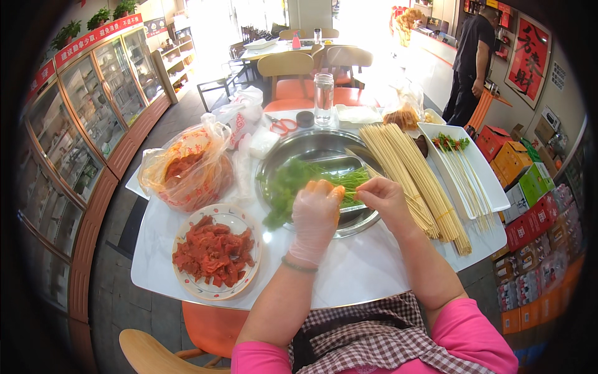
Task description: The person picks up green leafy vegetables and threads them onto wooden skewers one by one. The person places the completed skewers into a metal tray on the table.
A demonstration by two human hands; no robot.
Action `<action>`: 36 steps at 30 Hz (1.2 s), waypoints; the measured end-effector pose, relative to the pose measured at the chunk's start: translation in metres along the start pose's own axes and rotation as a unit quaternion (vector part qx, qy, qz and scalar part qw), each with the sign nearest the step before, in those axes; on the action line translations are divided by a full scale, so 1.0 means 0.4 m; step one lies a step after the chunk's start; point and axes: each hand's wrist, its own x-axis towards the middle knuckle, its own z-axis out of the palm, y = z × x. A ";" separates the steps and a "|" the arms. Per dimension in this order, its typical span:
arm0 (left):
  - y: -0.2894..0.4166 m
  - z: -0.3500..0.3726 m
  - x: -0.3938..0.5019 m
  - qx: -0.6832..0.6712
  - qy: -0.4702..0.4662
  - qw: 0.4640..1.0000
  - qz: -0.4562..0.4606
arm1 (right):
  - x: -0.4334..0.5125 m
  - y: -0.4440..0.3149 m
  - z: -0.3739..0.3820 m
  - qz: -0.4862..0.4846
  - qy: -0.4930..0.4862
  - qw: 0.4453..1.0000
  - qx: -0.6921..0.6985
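Observation:
My left hand [317, 217], in a clear plastic glove stained orange at the fingers, is closed around a bunch of cilantro [285, 187] above a round steel basin [275, 149]. The leaves hang to the left and look blurred. My bare right hand [385, 198] pinches at the stem ends just right of the glove; what lies between its fingertips is too small to tell. A smaller steel tray [343, 163] with green stems sits in the basin. Bundles of bamboo skewers [411, 187] lie to the right. A plate [217, 292] of red marinated meat pieces [215, 250] is at the left.
A plastic bag [187, 163] of red meat stands behind the plate. Red-handled scissors [282, 126] and a glass bottle [323, 100] are behind the basin. A long white tray [497, 201] at the right holds loaded skewers. A person [472, 65] stands far right, beyond the table.

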 end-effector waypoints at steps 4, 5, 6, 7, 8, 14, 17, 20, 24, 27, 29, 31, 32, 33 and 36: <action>-0.002 0.001 0.000 -0.008 -0.007 1.000 -0.005 | -0.004 -0.001 0.006 -0.025 0.013 0.999 -0.032; -0.004 0.006 -0.004 -0.015 -0.008 1.000 -0.008 | -0.007 -0.008 0.009 -0.033 0.015 0.998 -0.048; -0.005 0.009 -0.005 -0.023 -0.008 1.000 -0.011 | -0.010 -0.012 0.010 -0.047 0.015 0.996 -0.072; -0.004 0.007 -0.004 -0.026 -0.009 1.000 -0.009 | -0.013 -0.016 0.011 -0.061 0.014 0.993 -0.097; -0.004 0.005 -0.003 -0.030 -0.010 0.999 -0.007 | -0.016 -0.020 0.012 -0.074 0.013 0.990 -0.121; -0.002 0.008 0.001 -0.085 -0.002 0.996 -0.024 | -0.017 -0.019 0.017 -0.104 0.011 0.988 -0.116; 0.004 0.005 0.007 -0.149 0.016 0.987 -0.050 | -0.011 0.010 0.013 -0.052 0.016 0.998 -0.014; 0.003 0.003 0.007 -0.203 0.032 0.976 -0.075 | -0.009 0.021 0.024 -0.032 0.012 0.999 0.021; 0.006 0.011 0.000 -0.293 0.028 0.947 -0.125 | -0.009 0.032 0.041 -0.022 0.007 0.998 0.062; 0.005 0.005 -0.002 -0.351 -0.004 0.920 -0.176 | -0.007 0.041 0.054 -0.025 0.007 0.997 0.071; 0.007 0.005 0.000 -0.370 -0.005 0.913 -0.175 | -0.002 0.067 0.060 -0.033 0.010 0.997 0.075; 0.012 0.002 0.003 -0.384 -0.014 0.906 -0.177 | 0.005 0.085 0.067 -0.081 0.007 0.993 0.081; 0.017 -0.004 0.007 -0.390 -0.022 0.903 -0.179 | 0.007 0.092 0.068 -0.105 0.007 0.991 0.085; 0.019 -0.009 0.008 -0.394 -0.030 0.901 -0.182 | 0.007 0.096 0.069 -0.103 0.000 0.990 0.093; 0.011 0.004 -0.003 -0.381 -0.019 0.909 -0.167 | 0.006 0.094 0.074 -0.084 -0.013 0.990 0.109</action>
